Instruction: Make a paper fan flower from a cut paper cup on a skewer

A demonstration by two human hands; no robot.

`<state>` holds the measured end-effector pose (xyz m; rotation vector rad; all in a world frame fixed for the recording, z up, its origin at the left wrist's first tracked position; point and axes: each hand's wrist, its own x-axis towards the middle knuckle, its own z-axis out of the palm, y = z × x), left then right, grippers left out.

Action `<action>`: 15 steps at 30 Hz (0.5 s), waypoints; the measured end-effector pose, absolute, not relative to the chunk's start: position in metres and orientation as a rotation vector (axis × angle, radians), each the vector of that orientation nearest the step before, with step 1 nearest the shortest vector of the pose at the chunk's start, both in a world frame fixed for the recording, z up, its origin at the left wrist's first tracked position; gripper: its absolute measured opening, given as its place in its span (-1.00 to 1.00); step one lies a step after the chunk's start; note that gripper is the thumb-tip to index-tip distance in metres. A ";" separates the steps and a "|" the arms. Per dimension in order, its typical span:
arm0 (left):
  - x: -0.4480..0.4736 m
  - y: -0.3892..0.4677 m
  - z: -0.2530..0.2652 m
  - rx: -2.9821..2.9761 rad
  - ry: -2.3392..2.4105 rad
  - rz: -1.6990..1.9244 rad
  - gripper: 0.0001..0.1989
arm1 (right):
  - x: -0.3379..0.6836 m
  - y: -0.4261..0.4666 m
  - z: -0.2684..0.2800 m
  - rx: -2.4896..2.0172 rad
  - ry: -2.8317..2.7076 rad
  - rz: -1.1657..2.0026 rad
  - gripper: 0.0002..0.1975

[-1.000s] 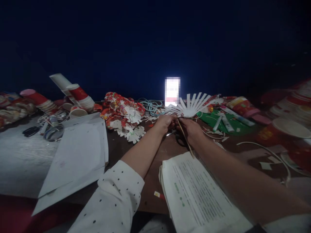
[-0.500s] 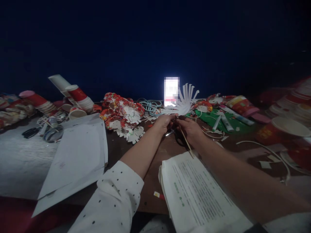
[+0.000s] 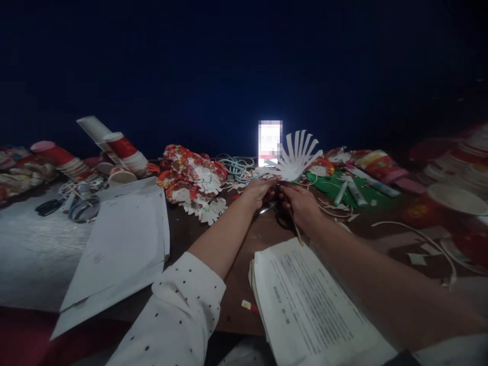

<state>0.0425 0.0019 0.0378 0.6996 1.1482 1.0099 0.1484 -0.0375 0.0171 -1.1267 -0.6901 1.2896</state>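
Note:
Both hands meet over the middle of the table, at a white paper cup whose wall is cut into several strips that fan out upward. My left hand is closed at the cup's lower left edge. Closed at its lower right edge is my right hand. A thin pale stick or strip slants down from beneath my right hand; its upper end is hidden by the fingers. Dark-handled scissors lie below the hands, partly covered. What the fingertips pinch exactly is hard to see.
A printed booklet lies close in front, with large white sheets at the left. Cut red-and-white cup flowers pile up behind. Stacked paper cups, a green sheet with tubes, and a bright screen stand farther back.
The fanned strips have turned and shifted slightly right, showing more of their spread. The pale stick has moved slightly under my right hand. Both hands stay nearly in place.

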 end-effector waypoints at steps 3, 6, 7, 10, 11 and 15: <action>0.042 0.001 0.041 0.728 1.145 0.981 -0.81 | 0.152 -0.038 0.018 -1.095 -0.719 1.306 -0.89; 0.042 0.001 0.039 0.746 1.154 0.963 -0.84 | 0.154 -0.038 0.019 -1.088 -0.730 1.323 -0.90; 0.042 0.001 0.038 0.744 1.156 0.959 -0.85 | 0.154 -0.038 0.018 -1.089 -0.737 1.320 -0.89; 0.043 0.001 0.035 0.727 1.141 0.943 -0.87 | 0.154 -0.037 0.017 -1.087 -0.752 1.306 -0.84; 0.043 0.000 0.035 0.723 1.126 0.943 -0.88 | 0.154 -0.036 0.016 -1.085 -0.750 1.305 -0.81; 0.042 -0.002 0.037 0.720 1.048 0.953 -0.92 | 0.154 -0.036 0.015 -1.084 -0.755 1.277 -0.73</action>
